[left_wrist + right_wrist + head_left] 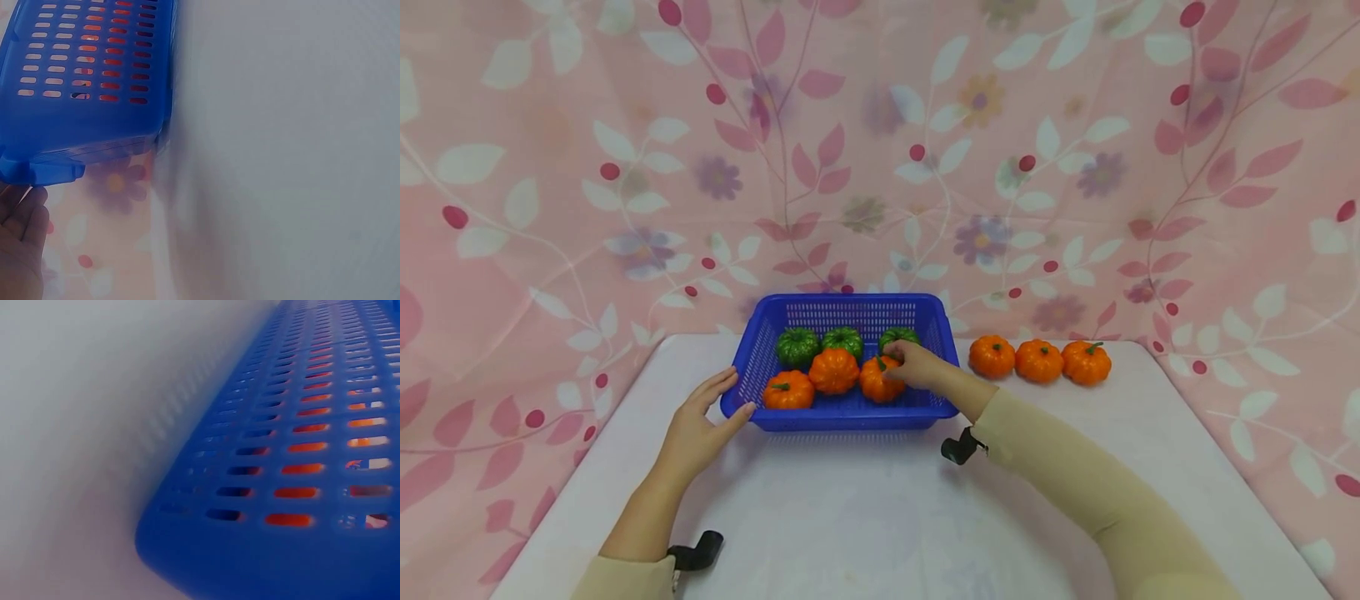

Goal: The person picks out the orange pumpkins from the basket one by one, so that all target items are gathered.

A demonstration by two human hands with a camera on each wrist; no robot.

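Head: right hand (917, 367) pinched a pumpkin (874, 387) just left of the palm, inside the basket (842, 422); left hand (694, 433), thumb spread wide, touched the basket's left end. Left wrist: same contact showed. Right wrist: orange through slots, probably pumpkin; grip hidden.

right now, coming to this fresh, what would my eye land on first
Probably the bright blue basket at the back of the white table, holding three orange pumpkins and three green ones. The right hand reaches inside, fingers on the rightmost orange one, while the left hand touches the basket's left end. Three more orange pumpkins sit in a row to its right.
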